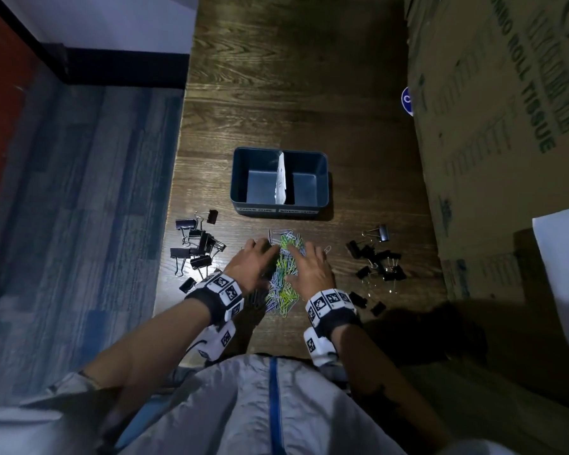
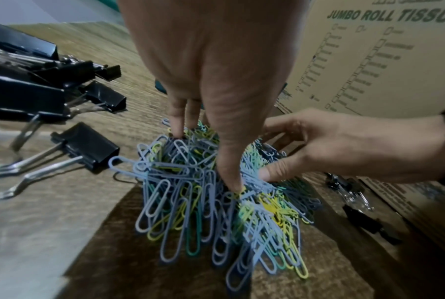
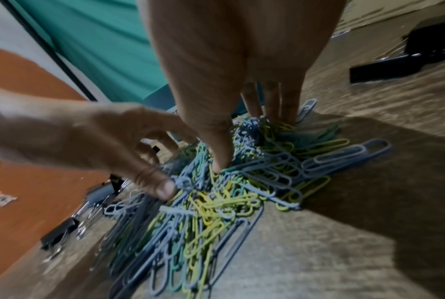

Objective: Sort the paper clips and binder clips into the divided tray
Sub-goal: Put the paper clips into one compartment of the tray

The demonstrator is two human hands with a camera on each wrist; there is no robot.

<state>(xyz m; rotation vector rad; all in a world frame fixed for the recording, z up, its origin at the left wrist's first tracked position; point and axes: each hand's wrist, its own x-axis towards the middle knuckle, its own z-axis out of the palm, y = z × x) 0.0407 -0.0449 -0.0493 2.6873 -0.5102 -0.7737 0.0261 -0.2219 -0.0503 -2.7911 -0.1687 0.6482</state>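
Observation:
A heap of coloured paper clips [image 1: 284, 290] [image 2: 203, 202] [image 3: 216, 202] lies on the wooden table, in front of the dark blue divided tray [image 1: 234, 178]. A white paper divider [image 1: 281, 178] splits the tray; both halves look bare. My left hand [image 1: 253, 261] [image 2: 205, 159] presses its fingertips into the heap's left side. My right hand [image 1: 311, 267] [image 3: 245, 143] does the same on the right side. Black binder clips lie in a left group [image 1: 199, 247] [image 2: 88, 149] and a right group [image 1: 378, 261].
A large cardboard box [image 1: 493, 126] walls off the table's right side, close to the right binder clips. The table's left edge [image 1: 174, 192] runs just past the left binder clips, with carpeted floor below. A white sheet [image 1: 562, 257] sits at the far right.

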